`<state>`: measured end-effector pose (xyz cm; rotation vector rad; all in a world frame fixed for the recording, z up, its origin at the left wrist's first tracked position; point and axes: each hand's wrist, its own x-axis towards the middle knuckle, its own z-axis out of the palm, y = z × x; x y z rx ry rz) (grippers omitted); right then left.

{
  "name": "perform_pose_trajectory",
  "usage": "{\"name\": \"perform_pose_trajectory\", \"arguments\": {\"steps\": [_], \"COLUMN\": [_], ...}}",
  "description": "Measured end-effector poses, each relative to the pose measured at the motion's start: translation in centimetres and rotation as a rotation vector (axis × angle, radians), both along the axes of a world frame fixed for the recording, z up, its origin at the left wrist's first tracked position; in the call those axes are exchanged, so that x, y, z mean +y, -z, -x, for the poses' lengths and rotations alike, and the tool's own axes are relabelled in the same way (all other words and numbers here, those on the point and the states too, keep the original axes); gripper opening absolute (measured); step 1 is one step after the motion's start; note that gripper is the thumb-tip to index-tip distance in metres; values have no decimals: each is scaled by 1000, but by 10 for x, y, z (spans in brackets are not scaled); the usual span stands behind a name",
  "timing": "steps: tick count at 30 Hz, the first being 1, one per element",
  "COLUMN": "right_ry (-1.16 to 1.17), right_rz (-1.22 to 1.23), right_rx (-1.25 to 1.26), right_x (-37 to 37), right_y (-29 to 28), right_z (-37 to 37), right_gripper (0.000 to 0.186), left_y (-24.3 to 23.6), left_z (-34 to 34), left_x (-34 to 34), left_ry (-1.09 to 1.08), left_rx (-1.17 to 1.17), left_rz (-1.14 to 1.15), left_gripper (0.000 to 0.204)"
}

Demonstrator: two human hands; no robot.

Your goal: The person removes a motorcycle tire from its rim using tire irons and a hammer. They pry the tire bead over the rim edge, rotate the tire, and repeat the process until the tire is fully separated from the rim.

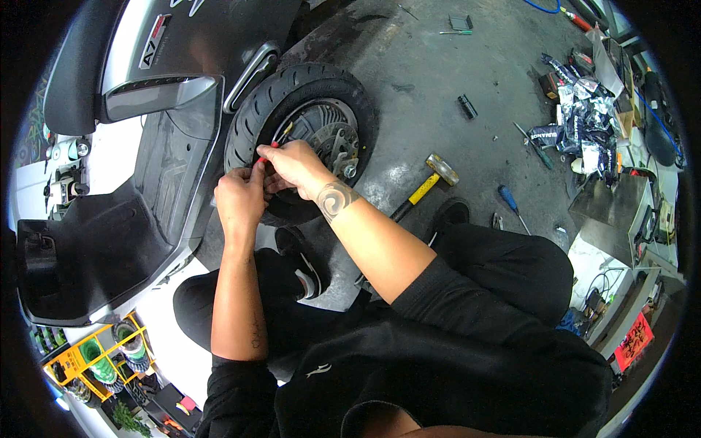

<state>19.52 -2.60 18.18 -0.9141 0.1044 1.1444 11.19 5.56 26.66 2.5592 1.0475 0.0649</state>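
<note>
Both my hands meet at the tyre (252, 109) of a scooter's wheel, over the near left part of its rim. My left hand (239, 193) is closed, thumb and fingers pinched together beside the tyre. My right hand (296, 164) is closed too, thumb and forefinger against a small red piece (261, 159) at the fingertips. What kind of thing it is cannot be made out, and the left fingertips are partly hidden. Just beyond the right hand, a thin yellowish part (286, 131) shows against the rim. The brake disc (339, 146) and hub face to the right.
The scooter's body (168, 157) fills the left side. On the floor lie a yellow-and-black hammer (425, 187), a blue-handled screwdriver (507, 196), another screwdriver (540, 152) and a black cylinder (467, 106). Plastic packages (584, 124) are heaped at right, near a metal box (613, 212).
</note>
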Motion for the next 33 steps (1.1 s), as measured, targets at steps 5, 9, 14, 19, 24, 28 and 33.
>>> {"name": "perform_pose_trajectory", "arguments": {"steps": [5,9,14,19,24,28,33], "right_ry": [-29,10,67,139,177,172,134], "right_rz": [-21,-94,-88,-19,27,22,-22], "right_rx": [13,72,69,97,112,106,158], "right_x": [-3,3,7,11,19,19,7], "right_y": [2,9,10,7,12,15,11], "right_z": [5,11,15,15,15,11,5], "right_gripper": [41,40,36,28,23,21,22], "left_y": [3,8,10,5,3,7,11], "left_z": [1,5,5,6,5,5,2], "left_x": [-2,-2,-3,-2,5,7,7], "left_ry": [61,113,132,107,-21,-99,-91], "left_rx": [-8,-39,-71,27,47,-80,-85], "left_rz": [-134,-213,-257,-279,245,435,404], "left_gripper": [30,25,27,34,42,45,41]}}
